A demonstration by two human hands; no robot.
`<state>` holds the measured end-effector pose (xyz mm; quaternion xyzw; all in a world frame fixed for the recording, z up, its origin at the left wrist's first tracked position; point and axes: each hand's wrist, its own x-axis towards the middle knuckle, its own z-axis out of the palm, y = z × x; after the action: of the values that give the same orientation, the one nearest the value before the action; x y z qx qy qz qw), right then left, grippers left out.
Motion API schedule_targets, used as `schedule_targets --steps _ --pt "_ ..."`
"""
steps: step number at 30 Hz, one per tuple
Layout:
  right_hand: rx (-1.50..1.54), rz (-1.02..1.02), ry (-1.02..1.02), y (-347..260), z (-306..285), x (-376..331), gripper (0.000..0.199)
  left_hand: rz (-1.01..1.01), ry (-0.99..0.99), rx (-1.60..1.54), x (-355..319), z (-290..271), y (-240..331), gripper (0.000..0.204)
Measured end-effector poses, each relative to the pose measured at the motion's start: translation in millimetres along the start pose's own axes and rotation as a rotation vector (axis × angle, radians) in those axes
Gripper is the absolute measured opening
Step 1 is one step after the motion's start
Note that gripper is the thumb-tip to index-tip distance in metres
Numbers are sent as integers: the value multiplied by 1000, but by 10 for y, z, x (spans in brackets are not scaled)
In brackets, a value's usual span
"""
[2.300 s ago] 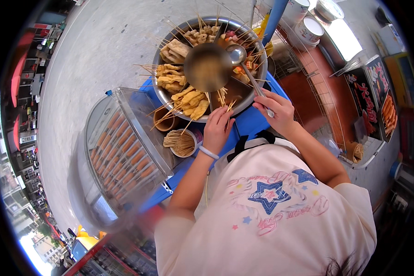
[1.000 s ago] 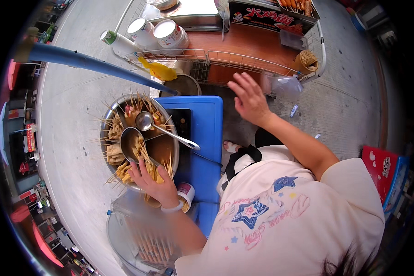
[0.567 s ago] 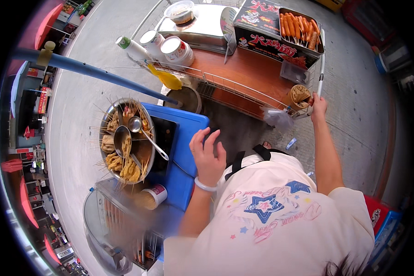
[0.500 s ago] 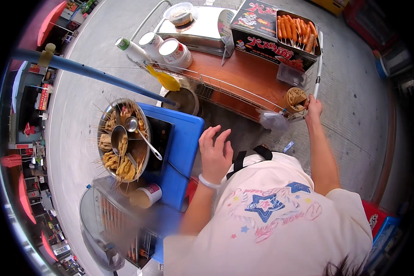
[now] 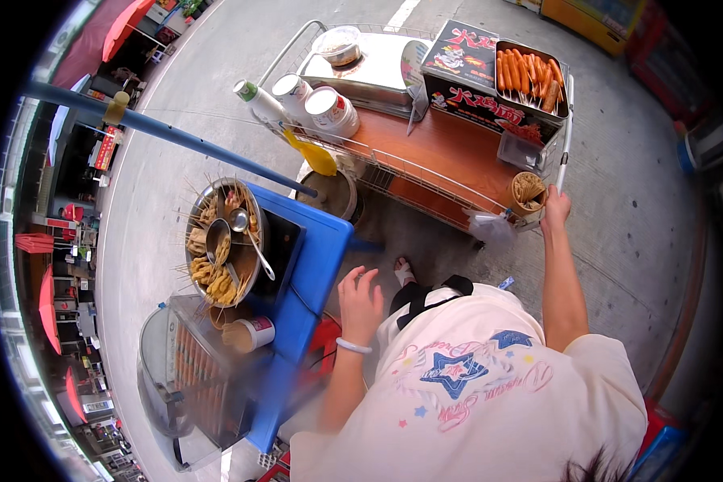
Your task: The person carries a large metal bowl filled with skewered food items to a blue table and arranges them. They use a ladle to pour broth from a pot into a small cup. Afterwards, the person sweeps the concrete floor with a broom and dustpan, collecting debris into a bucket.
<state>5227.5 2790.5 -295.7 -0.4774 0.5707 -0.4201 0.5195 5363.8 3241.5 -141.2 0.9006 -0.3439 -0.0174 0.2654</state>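
Right hand (image 5: pixel 556 207) was stretched out to the far corner of the wire cart (image 5: pixel 426 173), fingers curled at the rim of the round cup of bamboo skewers (image 5: pixel 528 189); whether it had closed on a skewer or only rested on the rim could not be told at this size. Left hand (image 5: pixel 361 301), with a pale bracelet at the wrist, hung open and empty, fingers loosely spread, just off the edge of the blue tabletop (image 5: pixel 317 265) and touching nothing. Beside the skewer cup: a clear plastic bag (image 5: pixel 490 226) hanging from the cart rail, a small clear tub (image 5: pixel 516 150), and a tray of orange sausages (image 5: pixel 528 74) in a printed box. Farther along the cart shelf: two white lidded tubs (image 5: pixel 317 104), a bottle with a green cap (image 5: pixel 257 98), a yellow scoop (image 5: pixel 317 158), and a steel pan with a bowl in it (image 5: pixel 361 60). On the blue tabletop: a round steel pot of skewered foods (image 5: pixel 217 241) with a ladle (image 5: pixel 245 229) lying across it, well apart from both hands; a paper cup (image 5: pixel 249 333) near it. Judged status: fetching skewers appeared under way, nothing yet carried back; the pot looked already stocked and untouched by either hand.
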Motion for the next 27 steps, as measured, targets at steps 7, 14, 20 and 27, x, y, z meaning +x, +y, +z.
schedule_targets --steps 7,14,20,27 --pt "-100 30 6 121 -196 289 25 6 -108 -29 144 181 -127 34" --pt "-335 -32 -15 82 -275 358 28 -45 -190 -38 241 380 -340 34" --pt "-759 -381 198 -249 -179 192 36 -10 -208 -55 249 475 -429 36" --pt "-642 -1006 -211 -597 609 -836 28 -334 -170 -20 -403 315 -540 36"
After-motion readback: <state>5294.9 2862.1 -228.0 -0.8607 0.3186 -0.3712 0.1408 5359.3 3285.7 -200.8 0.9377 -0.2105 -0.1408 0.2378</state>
